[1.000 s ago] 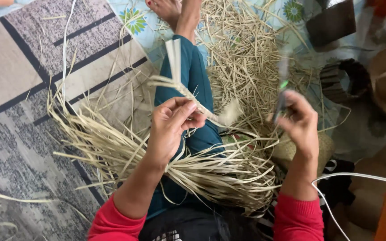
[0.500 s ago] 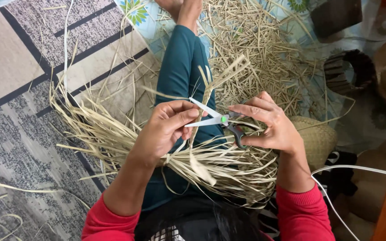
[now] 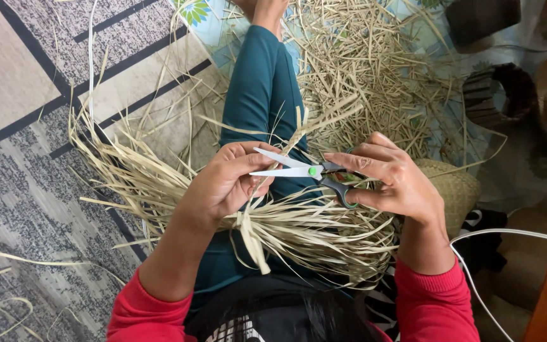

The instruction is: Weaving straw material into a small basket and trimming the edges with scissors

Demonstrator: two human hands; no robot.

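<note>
My right hand (image 3: 395, 180) grips a pair of scissors (image 3: 299, 169) with grey handles and a green pivot; the blades are parted and point left. My left hand (image 3: 226, 183) pinches a pale dried leaf strip (image 3: 302, 130) that rises between the blades. A bundle of long dried leaf strips (image 3: 299, 231) lies across my lap, over my teal trouser leg (image 3: 262, 88). Both sleeves are red.
Cut straw pieces (image 3: 362, 69) litter a floral mat beyond my leg. A patterned grey and beige rug (image 3: 26, 158) lies at left. A woven straw piece (image 3: 454, 190) sits by my right wrist, dark woven baskets (image 3: 498, 95) beyond it, a white cable (image 3: 508, 234) at right.
My right hand came in from the right with the scissors and set the parted blades at the strip in my left hand. The view has closed in slightly.
</note>
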